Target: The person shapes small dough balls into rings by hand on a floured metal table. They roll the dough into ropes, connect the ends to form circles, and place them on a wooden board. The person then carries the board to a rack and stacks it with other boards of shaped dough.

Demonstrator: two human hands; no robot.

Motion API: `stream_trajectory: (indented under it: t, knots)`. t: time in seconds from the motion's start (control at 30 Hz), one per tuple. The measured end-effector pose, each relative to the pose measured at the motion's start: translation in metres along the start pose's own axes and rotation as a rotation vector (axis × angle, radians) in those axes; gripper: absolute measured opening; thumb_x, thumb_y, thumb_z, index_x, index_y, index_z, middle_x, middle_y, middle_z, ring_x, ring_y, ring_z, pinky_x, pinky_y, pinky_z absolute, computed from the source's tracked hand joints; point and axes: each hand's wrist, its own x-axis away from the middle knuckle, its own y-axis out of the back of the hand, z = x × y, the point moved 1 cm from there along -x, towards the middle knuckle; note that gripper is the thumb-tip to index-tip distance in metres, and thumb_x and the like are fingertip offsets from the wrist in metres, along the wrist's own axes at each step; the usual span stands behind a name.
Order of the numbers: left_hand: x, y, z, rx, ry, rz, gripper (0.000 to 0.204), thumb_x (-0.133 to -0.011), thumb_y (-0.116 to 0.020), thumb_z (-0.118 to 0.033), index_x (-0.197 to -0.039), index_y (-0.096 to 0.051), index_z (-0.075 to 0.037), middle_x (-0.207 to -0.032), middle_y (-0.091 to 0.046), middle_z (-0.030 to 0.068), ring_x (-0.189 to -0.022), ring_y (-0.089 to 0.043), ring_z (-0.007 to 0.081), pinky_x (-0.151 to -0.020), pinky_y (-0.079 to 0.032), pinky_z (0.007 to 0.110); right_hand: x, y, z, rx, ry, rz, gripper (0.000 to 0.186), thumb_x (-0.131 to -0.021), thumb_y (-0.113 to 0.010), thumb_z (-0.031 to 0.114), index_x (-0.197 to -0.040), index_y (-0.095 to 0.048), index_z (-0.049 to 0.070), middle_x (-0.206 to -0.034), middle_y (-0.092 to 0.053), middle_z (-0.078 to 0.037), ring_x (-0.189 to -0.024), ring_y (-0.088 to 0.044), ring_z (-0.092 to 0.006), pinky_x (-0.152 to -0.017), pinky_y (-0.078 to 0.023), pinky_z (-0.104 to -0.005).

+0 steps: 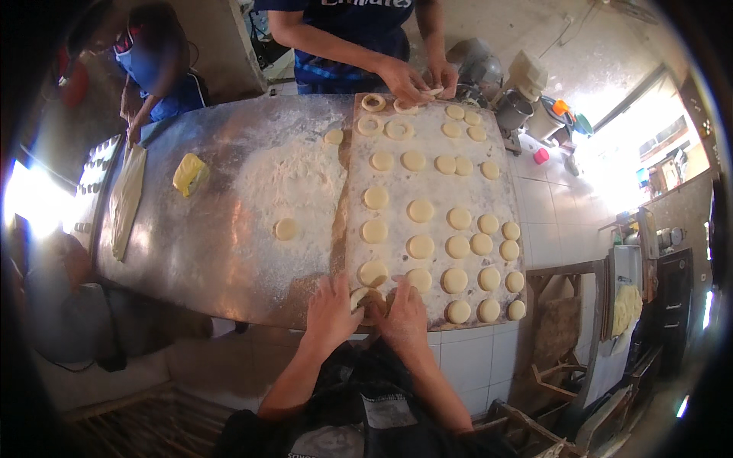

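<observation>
from here i see the hands working right at the near-left corner of the floured board point(397, 229) — the metal table point(191, 237) gives wide room leftward, while dough crowds the right edge. i count twenty-seven flat dough rounds point(420, 246) on the board, three finished-looking rings point(370, 125) at its far end, and two more rounds on the table. left hand point(330, 311) and right hand point(402, 311) face each other, fingers curled around a dough ring point(358, 295) between them — both holding it.
</observation>
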Motion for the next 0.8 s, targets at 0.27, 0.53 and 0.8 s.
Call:
stream_trajectory:
  t: [0.27, 0.53, 0.8]
  knots:
    - [-0.003, -0.008, 0.003, -0.034, -0.038, -0.039, 0.085, -0.079, -0.074, -0.031, -0.144, -0.025, -0.003, -0.13, -0.041, 0.0365, -0.12, -0.046, 0.0523, -0.102, -0.04, 0.053, 0.0, 0.005, 0.003, 0.023, 0.0, 0.007, 0.06, -0.08, -0.07, 0.021, -0.13, -0.043, 0.001, -0.106, -0.056, -0.023, -0.099, -0.057, -0.0414, -0.082, -0.047, -0.0502]
    - [-0.048, -0.017, -0.013, -0.097, -0.303, -0.22, 0.043, -0.089, -0.066, -0.028, -0.119, -0.049, -0.003, -0.105, -0.054, 0.0193, -0.101, -0.054, 0.0414, -0.086, -0.045, 0.047, -0.021, 0.034, -0.046, 0.192, -0.042, -0.176, 0.037, -0.086, -0.065, 0.017, -0.116, -0.051, 0.001, -0.106, -0.057, -0.026, -0.098, -0.057, -0.0451, -0.082, -0.046, -0.051]
    - [-0.07, 0.022, 0.035, 0.496, -0.339, -0.213, 0.034, -0.085, -0.072, -0.02, -0.11, -0.054, -0.003, -0.09, -0.062, 0.0185, -0.083, -0.064, 0.033, -0.075, -0.049, 0.04, -0.077, 0.047, 0.038, -0.136, -0.041, 0.184, 0.029, -0.087, -0.066, 0.02, -0.108, -0.055, 0.004, -0.089, -0.068, -0.02, -0.088, -0.066, -0.0399, -0.077, -0.05, -0.0486]
